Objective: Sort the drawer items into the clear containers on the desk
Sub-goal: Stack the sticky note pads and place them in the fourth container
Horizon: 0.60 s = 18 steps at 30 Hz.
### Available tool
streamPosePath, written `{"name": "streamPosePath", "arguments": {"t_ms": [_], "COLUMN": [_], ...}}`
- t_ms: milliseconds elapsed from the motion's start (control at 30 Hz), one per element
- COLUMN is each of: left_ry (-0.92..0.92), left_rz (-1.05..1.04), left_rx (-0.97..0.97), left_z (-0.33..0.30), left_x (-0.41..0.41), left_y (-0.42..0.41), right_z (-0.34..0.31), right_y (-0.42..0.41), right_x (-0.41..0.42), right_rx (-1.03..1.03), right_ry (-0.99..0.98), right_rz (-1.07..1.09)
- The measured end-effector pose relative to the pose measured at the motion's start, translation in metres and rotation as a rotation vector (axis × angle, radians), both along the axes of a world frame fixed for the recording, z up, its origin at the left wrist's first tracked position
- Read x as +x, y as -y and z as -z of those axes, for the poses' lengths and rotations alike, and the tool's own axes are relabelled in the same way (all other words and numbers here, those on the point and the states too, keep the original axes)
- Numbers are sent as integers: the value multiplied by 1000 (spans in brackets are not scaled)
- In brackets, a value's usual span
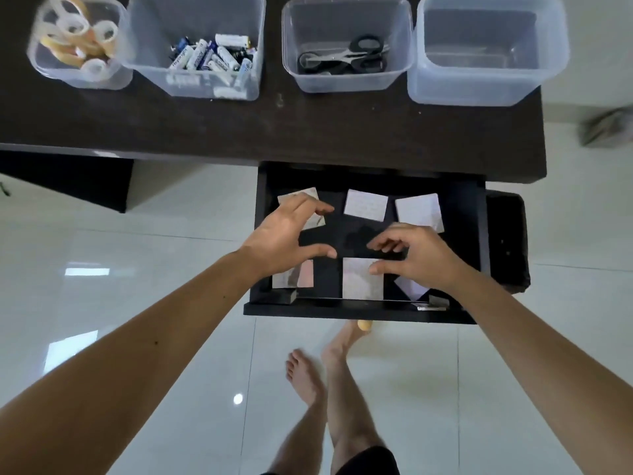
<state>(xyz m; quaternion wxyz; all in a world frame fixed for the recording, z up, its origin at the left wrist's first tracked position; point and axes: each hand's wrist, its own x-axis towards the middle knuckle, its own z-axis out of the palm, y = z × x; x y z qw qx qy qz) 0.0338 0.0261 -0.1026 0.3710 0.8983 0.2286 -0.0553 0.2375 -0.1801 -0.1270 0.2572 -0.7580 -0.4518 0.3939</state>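
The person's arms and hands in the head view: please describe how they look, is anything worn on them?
Both arms are bare up to the frame edge: no sleeves show. The left hand and the right hand wear no gloves, and no watch, bracelet or ring is visible. A few small dark spots mark the left forearm.

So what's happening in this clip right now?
A person is sorting an open drawer into four clear containers on the desk. Tape rolls, batteries and scissors already sit in three of them; the rightmost container looks empty. Only pale paper cards remain in the drawer. Both hands are over them: the left hand spread above one, the right hand with its fingers at another card's edge.
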Motion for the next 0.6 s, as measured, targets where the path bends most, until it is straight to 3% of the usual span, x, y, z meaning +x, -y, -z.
{"name": "streamPosePath", "arguments": {"t_ms": [333, 600], "left_ry": [-248, -364], "left_rz": [155, 82], "left_rx": [217, 323], "left_z": [11, 16], "left_x": [25, 37], "left_y": [-18, -18], "right_z": [36, 42], "right_y": [1, 4], "right_x": [-6, -2], "right_rx": [-111, -81], "right_ry": [20, -39], "right_rz": [-130, -69]}}
